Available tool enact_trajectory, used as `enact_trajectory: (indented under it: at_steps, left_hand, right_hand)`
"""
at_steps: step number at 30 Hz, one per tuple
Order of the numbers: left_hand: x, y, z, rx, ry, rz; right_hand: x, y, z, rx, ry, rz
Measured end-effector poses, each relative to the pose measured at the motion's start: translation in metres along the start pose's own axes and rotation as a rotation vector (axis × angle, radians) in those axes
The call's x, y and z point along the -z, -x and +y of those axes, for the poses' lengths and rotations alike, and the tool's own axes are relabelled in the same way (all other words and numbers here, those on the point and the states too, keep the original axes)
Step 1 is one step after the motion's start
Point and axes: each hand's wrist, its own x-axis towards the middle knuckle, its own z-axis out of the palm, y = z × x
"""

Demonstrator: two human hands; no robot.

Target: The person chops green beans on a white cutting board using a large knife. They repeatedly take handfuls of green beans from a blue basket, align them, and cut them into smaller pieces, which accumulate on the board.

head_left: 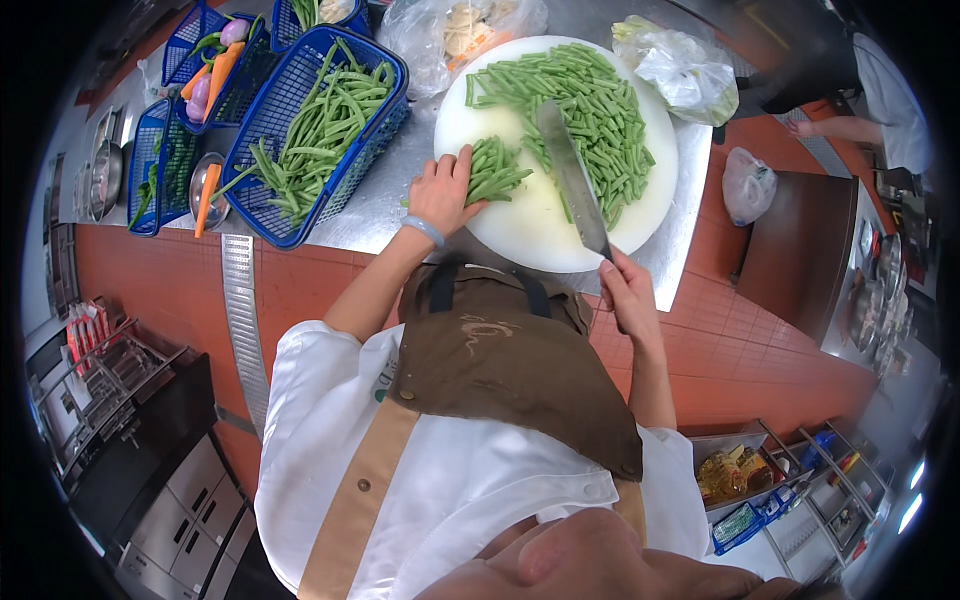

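Observation:
On the steel table lies a round white cutting board (pixel 495 232). My left hand (pixel 441 193) grips a bunch of green beans (pixel 491 171) at the board's left side. In my right hand (pixel 631 292) is the handle of a kitchen knife (pixel 574 180), its broad blade pointing away from me across the board. Short cut pieces of green bean (pixel 600 120) cover the far and right part of the board, and the blade lies over some of them. To the left, a blue plastic basket (pixel 352 157) holds long whole green beans (pixel 322 135).
Beyond the board are a clear plastic bag (pixel 420 37) and a bagged leafy vegetable (pixel 682 75). More blue baskets (pixel 154 195) stand left, one with carrots (pixel 223 79) and purple onions. A carrot (pixel 208 199) rests over a metal bowl (pixel 217 217). Another person's arm (pixel 840 129) shows at right.

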Motion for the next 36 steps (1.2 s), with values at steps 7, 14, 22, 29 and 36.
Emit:
enact_trajectory:
  at_steps: [7, 14, 22, 29, 36]
  left_hand:
    - [0.005, 0.007, -0.008, -0.066, -0.100, -0.029]
    - [0.011, -0.005, 0.008, -0.033, -0.034, -0.078]
    - [0.018, -0.019, 0.029, 0.045, 0.003, -0.122]
    - [0.002, -0.009, 0.012, -0.050, 0.061, -0.018]
    - [0.006, -0.011, 0.019, -0.010, 0.018, -0.047]
  right_hand:
    - [-0.024, -0.011, 0.010, 0.095, 0.256, -0.017]
    - [-0.027, -0.018, 0.017, 0.097, 0.316, -0.074]
    - [-0.005, -0.012, 0.025, 0.010, 0.226, -0.100]
    - [-0.020, -0.010, 0.017, 0.095, 0.324, -0.059]
    - [-0.054, -0.030, 0.008, 0.282, 0.364, -0.029]
